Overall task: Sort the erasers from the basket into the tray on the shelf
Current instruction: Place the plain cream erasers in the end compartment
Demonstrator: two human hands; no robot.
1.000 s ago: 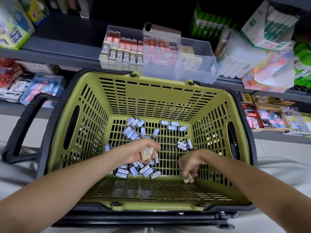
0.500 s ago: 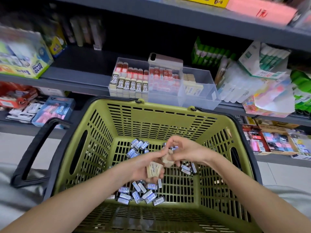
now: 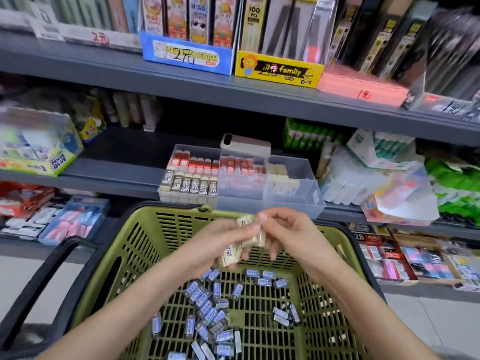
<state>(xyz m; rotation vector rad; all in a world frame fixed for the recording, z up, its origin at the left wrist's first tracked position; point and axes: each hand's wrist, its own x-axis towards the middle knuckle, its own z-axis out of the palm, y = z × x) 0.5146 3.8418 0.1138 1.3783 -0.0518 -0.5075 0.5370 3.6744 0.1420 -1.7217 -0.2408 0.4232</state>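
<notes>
Nearest, below the grip, many small blue-sleeved erasers (image 3: 207,307) lie scattered on the slotted floor of the green basket (image 3: 145,245), most under and left of the hands and a few to the right. Above them both hands meet over the basket's far half. The left hand (image 3: 207,245) curls its fingers round a small clutch of cream erasers (image 3: 253,239), with its thumb laid across the top. The right hand (image 3: 296,235), touching them from the other side, pinches the upper ones between thumb and bent fingers. How many erasers are in the clutch cannot be told. A black handle (image 3: 39,279) hangs off the basket well to the left of the grip. Just beyond the hands, past the basket's far rim, the clear tray (image 3: 293,201) stands on the grey shelf (image 3: 117,175). Its left compartment holds rows of brown "2B" and red erasers, the middle one red erasers, and the right one, straight ahead of the right hand, a few cream ones at the back. A white device (image 3: 245,144) lies behind the tray.
</notes>
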